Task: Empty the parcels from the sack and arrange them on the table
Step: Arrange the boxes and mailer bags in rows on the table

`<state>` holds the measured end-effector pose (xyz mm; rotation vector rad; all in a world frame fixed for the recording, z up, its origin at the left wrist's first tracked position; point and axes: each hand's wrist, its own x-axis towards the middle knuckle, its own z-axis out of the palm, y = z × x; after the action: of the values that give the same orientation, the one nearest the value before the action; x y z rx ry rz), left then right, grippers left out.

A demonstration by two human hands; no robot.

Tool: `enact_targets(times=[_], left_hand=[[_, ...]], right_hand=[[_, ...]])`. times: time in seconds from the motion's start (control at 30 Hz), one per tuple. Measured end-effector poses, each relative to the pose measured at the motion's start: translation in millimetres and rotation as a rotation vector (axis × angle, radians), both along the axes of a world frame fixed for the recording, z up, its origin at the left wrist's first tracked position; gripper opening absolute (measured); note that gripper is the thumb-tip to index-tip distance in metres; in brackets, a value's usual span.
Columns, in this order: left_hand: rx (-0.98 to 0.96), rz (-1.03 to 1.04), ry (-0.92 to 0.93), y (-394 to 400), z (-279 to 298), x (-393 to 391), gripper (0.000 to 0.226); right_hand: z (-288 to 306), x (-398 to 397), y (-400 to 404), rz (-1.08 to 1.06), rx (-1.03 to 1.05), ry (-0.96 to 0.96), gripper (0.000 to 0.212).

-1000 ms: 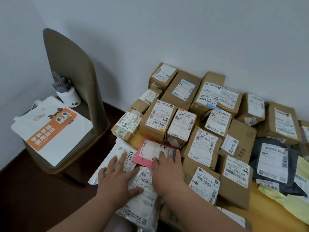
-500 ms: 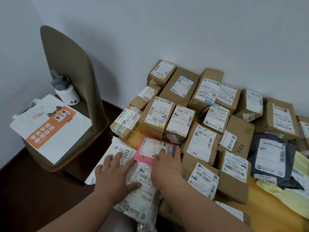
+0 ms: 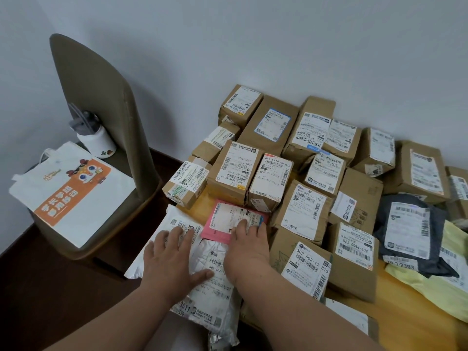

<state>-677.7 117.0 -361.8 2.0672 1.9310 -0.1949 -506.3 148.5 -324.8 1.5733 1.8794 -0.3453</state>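
Observation:
Several brown cardboard parcels [image 3: 236, 171] with white labels crowd the wooden table [image 3: 410, 315] against the wall. At the table's left corner lie a white plastic mailer [image 3: 177, 219], a crinkled white mailer [image 3: 217, 295] and a pink mailer [image 3: 222, 224]. My left hand [image 3: 172, 259] lies flat with spread fingers on the white mailers. My right hand [image 3: 247, 247] presses flat on the pink mailer's near edge and the crinkled mailer. No sack is in view.
A dark grey mailer [image 3: 410, 231] and yellow mailers [image 3: 435, 287] lie at the right. Left of the table stands an olive chair [image 3: 101, 102] carrying a white tote bag [image 3: 68, 188] and a white bottle [image 3: 96, 138]. Dark floor lies between them.
Both hands stay flat on the mailers and have barely shifted. The view has drifted slightly.

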Motion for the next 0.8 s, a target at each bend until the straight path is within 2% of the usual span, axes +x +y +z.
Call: enact_targets(times=[0.13, 0.4, 0.7, 0.8], left_hand=[[-0.016, 0.018, -0.005, -4, 4, 3, 0.114], [0.042, -0.005, 0.027, 0, 0, 3, 0.119], [0.047, -0.023, 0.041, 1, 0, 4, 0.129], [0.048, -0.020, 0.055, 1, -2, 3, 0.121]], right_hand=[[11, 1, -4, 0.034, 0.075, 0.068, 0.075], [20, 2, -28, 0.054, 0.183, 0.299, 0.053], [20, -4, -47, 0.089, 0.221, 0.336, 0.050], [23, -8, -55, 0.088, 0.214, 0.374, 0.047]])
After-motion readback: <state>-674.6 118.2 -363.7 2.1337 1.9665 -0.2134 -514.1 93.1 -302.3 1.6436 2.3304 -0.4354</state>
